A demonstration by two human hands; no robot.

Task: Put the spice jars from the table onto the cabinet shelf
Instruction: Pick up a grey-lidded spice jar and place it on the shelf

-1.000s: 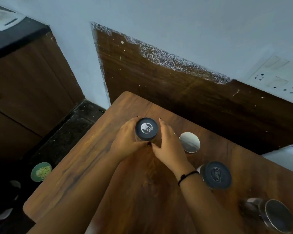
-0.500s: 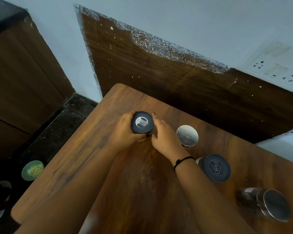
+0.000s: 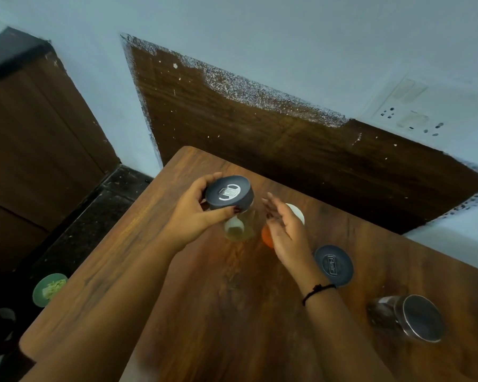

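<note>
Jar now hangs clear of the desk, upright, left hand gripping its lid; right hand released at 3 o'clock

Light is dim and cool, giving the wall a bluish cast. A soft warm sheen lies along the middle of the table, while its near left corner and the floor sink almost to black. The right hand is smeared by motion blur. The left hand and the jar it grips are sharper, and the lid catches a pale glint. The table's edges bow with wide-angle distortion, and detail goes soft toward the bottom.
</note>
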